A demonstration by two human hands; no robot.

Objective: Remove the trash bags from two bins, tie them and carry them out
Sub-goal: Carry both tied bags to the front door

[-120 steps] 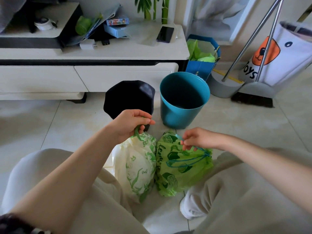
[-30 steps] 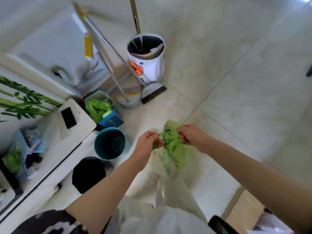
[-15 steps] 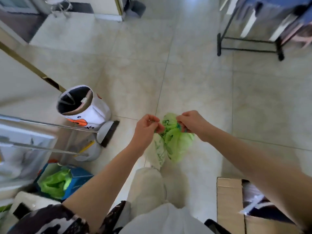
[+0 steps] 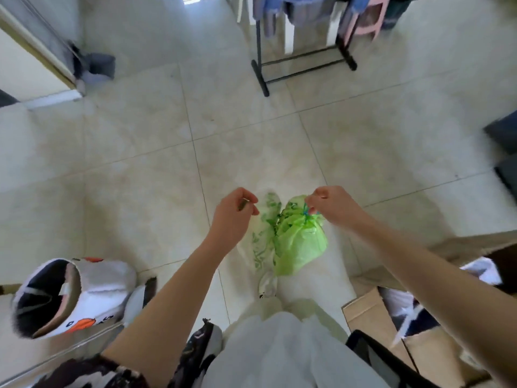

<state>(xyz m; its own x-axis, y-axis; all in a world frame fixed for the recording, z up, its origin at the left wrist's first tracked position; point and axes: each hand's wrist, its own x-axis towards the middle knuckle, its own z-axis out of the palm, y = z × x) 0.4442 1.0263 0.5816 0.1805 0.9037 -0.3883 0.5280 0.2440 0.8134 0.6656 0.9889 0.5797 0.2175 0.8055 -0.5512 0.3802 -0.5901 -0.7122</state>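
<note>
Two tied trash bags hang from the hands over a wide stretch of tiled floor.

The left hand pinches the top of the white bag; the right hand grips the blue drawstring of the green bag, and the bags touch. A clothes rack stands ahead, a cardboard box lower right, a white fabric bin lower left. The frame's edges are blurred; the box's contents are hard to make out.
</note>
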